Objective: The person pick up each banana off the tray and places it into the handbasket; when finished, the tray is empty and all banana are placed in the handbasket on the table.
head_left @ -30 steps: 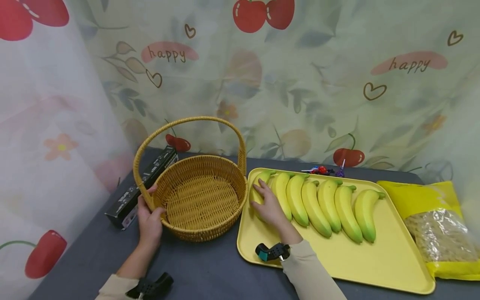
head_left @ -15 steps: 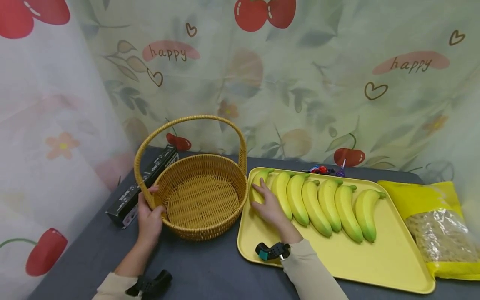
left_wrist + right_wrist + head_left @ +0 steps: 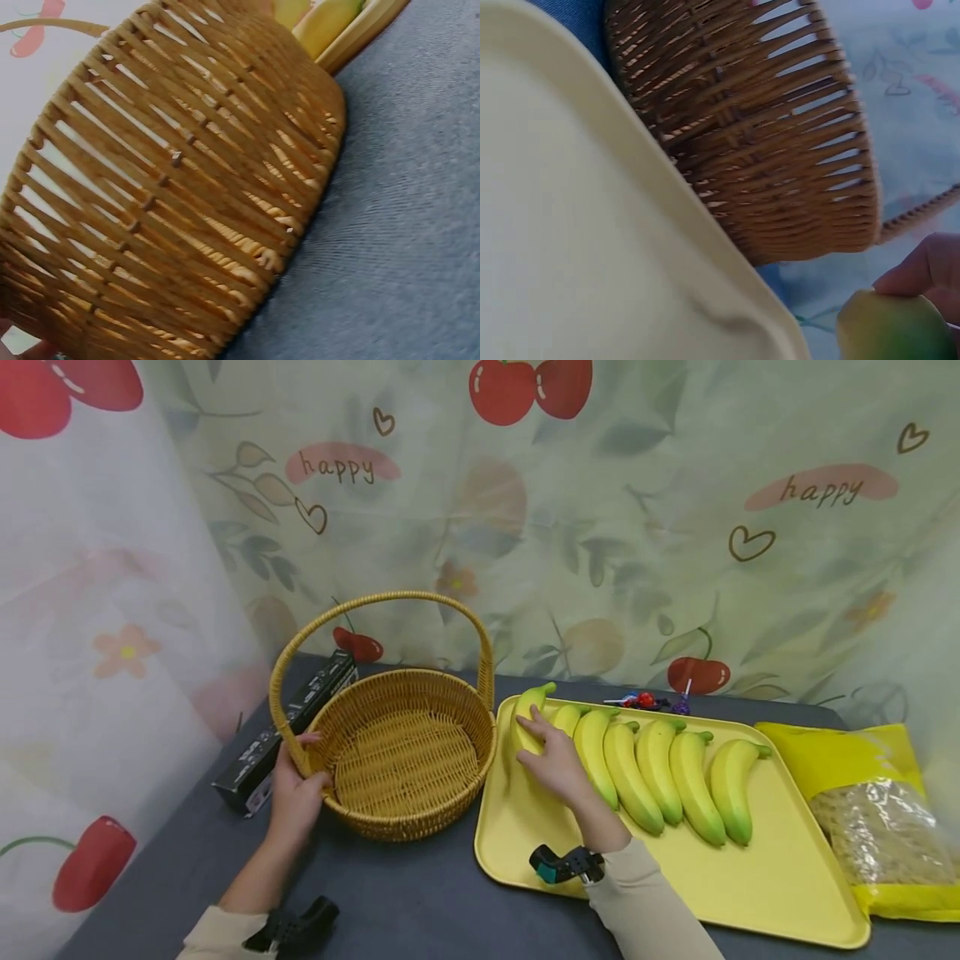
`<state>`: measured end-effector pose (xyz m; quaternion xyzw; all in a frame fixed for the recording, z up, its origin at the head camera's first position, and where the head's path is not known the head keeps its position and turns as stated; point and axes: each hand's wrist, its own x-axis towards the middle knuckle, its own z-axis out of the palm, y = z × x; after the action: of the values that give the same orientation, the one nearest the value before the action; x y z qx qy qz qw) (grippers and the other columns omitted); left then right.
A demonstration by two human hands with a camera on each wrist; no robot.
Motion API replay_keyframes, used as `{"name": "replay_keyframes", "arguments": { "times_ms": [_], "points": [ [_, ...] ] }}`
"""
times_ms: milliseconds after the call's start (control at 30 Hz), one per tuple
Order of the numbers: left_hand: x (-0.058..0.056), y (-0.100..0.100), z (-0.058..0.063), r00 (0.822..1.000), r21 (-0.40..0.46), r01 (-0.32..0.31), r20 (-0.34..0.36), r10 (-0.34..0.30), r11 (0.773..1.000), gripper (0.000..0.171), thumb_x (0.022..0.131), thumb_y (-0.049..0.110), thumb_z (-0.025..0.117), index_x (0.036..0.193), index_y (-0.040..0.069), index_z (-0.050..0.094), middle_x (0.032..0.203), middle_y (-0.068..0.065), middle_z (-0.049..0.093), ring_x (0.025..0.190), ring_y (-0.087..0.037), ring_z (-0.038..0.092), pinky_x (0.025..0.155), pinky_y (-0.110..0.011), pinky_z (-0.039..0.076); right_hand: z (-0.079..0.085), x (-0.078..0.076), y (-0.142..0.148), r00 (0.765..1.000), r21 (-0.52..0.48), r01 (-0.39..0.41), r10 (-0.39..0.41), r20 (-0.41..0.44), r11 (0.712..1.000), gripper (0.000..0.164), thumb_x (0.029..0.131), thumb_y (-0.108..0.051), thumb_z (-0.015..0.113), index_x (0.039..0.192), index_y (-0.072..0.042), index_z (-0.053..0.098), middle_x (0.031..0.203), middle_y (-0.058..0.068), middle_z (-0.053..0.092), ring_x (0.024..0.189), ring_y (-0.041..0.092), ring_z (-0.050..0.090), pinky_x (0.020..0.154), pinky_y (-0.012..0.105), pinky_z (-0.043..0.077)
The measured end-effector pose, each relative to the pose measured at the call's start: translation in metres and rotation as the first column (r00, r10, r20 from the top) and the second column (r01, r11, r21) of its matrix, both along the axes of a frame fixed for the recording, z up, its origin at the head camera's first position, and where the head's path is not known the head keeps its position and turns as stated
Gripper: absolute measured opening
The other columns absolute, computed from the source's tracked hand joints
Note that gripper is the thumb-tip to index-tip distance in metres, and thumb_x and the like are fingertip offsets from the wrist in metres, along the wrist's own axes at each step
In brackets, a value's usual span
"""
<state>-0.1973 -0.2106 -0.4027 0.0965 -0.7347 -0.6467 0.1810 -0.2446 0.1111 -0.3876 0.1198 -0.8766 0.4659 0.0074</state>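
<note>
My left hand (image 3: 294, 793) grips the left side of a wicker basket (image 3: 397, 828), at the rim where its tall arched handle joins. Nothing lies inside the basket. My right hand (image 3: 558, 768) holds the leftmost banana (image 3: 529, 703), thumb on one side and fingers on the other. That banana is lifted over the yellow tray (image 3: 675, 893); in the right wrist view its greenish tip (image 3: 892, 330) shows under the fingers, and a shadow falls on the tray. To its right, several more bananas (image 3: 633, 777) lie side by side on the tray.
A long black box (image 3: 247, 777) lies behind the basket on the left. Wrapped lollipops (image 3: 645, 700) sit past the tray's far edge. A yellow bag with a clear window (image 3: 877, 810) stands against the tray's right side. A printed curtain (image 3: 525, 527) closes off the back.
My right hand has raised the leftmost banana off the tray and shifted it slightly right and away, overlapping the neighbouring banana. The left hand and basket have stayed in place.
</note>
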Motion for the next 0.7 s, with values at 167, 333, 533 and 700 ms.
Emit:
{"name": "replay_keyframes", "arguments": {
  "times_ms": [167, 333, 533, 700],
  "points": [
    [0.0, -0.006, 0.005, 0.998, -0.069, 0.02, 0.068, -0.015, 0.997, 0.058, 0.071, -0.019, 0.047, 0.125, 0.0, 0.037, 0.134, -0.011, 0.042, 0.127, -0.022, 0.038, 0.068, -0.01, 0.039, 0.014, 0.007, 0.014, 0.999, 0.036, -0.037, 0.036, 0.021, 0.999, 0.058, 0.08, -0.002, 0.053, 0.137, -0.005, 0.044, 0.154, 0.01, 0.021, 0.14, 0.032, 0.021, 0.076, 0.031, 0.038],
    [0.0, -0.008, 0.005, 0.996, -0.106, 0.032, 0.088, -0.023, 0.994, 0.055, 0.073, -0.017, 0.048, 0.125, 0.001, 0.039, 0.135, -0.012, 0.042, 0.123, -0.022, 0.04, 0.067, -0.012, 0.038, 0.026, 0.017, 0.026, 0.997, 0.033, -0.074, 0.073, 0.039, 0.997, 0.058, 0.081, -0.002, 0.054, 0.138, -0.007, 0.043, 0.155, 0.007, 0.02, 0.141, 0.031, 0.019, 0.068, 0.027, 0.04],
    [0.0, -0.007, 0.005, 0.997, -0.13, 0.034, 0.08, -0.024, 0.991, 0.053, 0.073, -0.017, 0.047, 0.123, 0.0, 0.04, 0.134, -0.013, 0.043, 0.123, -0.023, 0.041, 0.066, -0.012, 0.038, 0.04, 0.033, 0.036, 0.989, 0.044, -0.147, 0.146, 0.012, 0.988, 0.059, 0.081, -0.003, 0.055, 0.139, -0.01, 0.043, 0.155, 0.004, 0.021, 0.141, 0.029, 0.02, 0.08, 0.03, 0.039],
    [0.0, -0.009, 0.007, 0.998, -0.155, 0.045, 0.058, -0.037, 0.987, 0.052, 0.071, -0.019, 0.047, 0.12, -0.002, 0.041, 0.129, -0.015, 0.046, 0.126, -0.024, 0.04, 0.069, -0.008, 0.037, 0.05, 0.045, 0.038, 0.984, 0.082, -0.177, 0.179, -0.015, 0.981, 0.057, 0.082, -0.005, 0.057, 0.137, -0.013, 0.046, 0.154, 0.0, 0.024, 0.141, 0.027, 0.021, 0.085, 0.029, 0.039]
  ]
}}
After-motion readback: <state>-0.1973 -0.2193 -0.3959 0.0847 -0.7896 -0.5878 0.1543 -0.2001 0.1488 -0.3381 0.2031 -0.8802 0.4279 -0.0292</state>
